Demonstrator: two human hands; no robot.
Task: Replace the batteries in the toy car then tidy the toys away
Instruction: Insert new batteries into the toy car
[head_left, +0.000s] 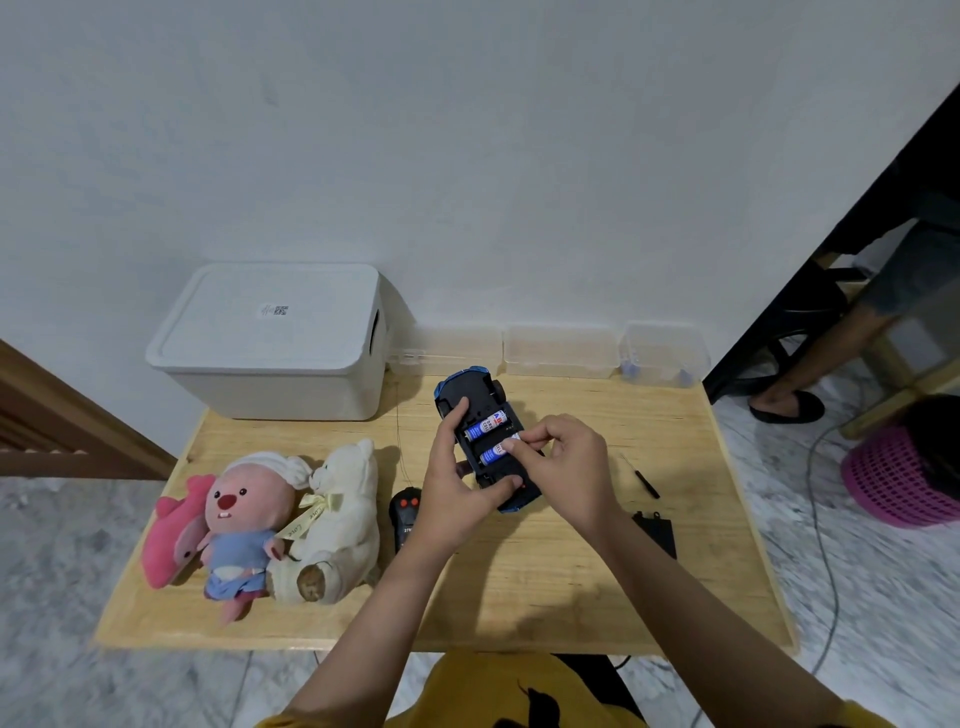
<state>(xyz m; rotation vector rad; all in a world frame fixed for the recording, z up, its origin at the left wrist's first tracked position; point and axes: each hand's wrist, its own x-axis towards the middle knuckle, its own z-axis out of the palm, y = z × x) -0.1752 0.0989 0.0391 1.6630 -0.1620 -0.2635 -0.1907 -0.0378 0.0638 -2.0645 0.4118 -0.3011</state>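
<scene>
My left hand (457, 478) grips the upturned blue plastic toy car (485, 441) while my right hand (558, 460) pinches a blue-and-white cylindrical battery (511, 441); seated crooked, it could spring out.

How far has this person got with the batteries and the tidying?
Cover is off; two batteries sit in the upturned toy car. Left hand steadies the car while right hand works a battery. Left: refit the cover, box the plush toys in the lidded bin.

We read "Love" on the cream bear's ribbon (301, 525), left of centre; the storage box lid's QR sticker (274, 310) and battery labels (485, 426) stay illegible.
</scene>
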